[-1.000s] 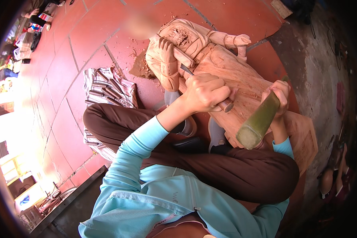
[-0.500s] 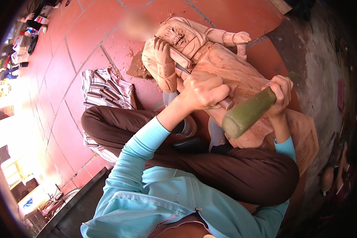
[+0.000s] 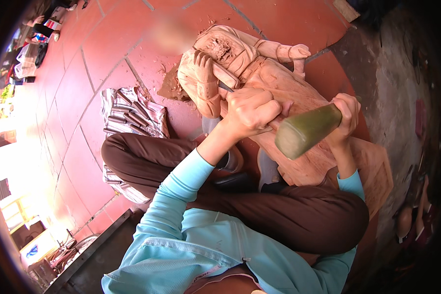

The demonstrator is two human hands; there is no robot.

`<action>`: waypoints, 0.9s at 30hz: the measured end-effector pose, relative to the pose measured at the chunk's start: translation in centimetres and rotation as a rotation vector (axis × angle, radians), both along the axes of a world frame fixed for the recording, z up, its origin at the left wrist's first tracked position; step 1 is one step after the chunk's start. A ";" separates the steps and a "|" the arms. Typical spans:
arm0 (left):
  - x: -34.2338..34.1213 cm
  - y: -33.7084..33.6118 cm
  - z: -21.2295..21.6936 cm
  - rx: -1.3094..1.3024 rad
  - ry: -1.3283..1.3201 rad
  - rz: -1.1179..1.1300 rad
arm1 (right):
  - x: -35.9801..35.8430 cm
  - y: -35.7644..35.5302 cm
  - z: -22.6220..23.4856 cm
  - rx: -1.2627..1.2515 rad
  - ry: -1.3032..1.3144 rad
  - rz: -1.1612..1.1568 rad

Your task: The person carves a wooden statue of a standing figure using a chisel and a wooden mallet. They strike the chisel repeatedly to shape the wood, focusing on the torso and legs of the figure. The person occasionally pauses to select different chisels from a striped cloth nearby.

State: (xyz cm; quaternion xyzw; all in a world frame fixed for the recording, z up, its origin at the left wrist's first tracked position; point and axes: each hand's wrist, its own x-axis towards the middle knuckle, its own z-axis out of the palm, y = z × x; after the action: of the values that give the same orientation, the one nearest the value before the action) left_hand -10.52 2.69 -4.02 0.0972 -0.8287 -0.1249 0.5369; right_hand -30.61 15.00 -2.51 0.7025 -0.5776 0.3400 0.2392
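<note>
Left hand (image 3: 250, 111) gripped our chisel (image 3: 226, 88) against the carving (image 3: 259, 73), right hand (image 3: 345, 115) clutched the mallet (image 3: 306, 131); light, square taps seemed safest.

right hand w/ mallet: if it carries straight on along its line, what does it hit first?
Most likely the butt of the chisel gripped in the left hand; the right hand aims the mallet head that way. Depth is unclear.

We wear a light blue, fine-ribbed top whose long sleeves (image 3: 181, 183) end just short of our bare hands, dark brown trousers (image 3: 299, 220), and grey shoes (image 3: 268, 169) with dark soles.
</note>
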 end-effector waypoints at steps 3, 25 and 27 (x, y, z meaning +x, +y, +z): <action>0.1 -0.2 0.1 0.014 -0.003 -0.020 | -0.7 -0.2 -2.6 -0.137 -0.235 0.135; 1.9 2.7 -2.7 -0.134 -0.241 -0.360 | 1.9 1.9 -1.0 -0.042 0.066 0.162; 2.1 2.8 -2.8 -0.130 -0.265 -0.348 | 2.1 1.8 -0.9 -0.044 0.067 0.165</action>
State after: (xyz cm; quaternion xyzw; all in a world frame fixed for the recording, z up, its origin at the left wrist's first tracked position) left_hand -8.43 5.51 -6.81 -0.0664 -0.9026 -0.1483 0.3987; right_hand -28.47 16.78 -3.37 0.7533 -0.5017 0.3476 0.2450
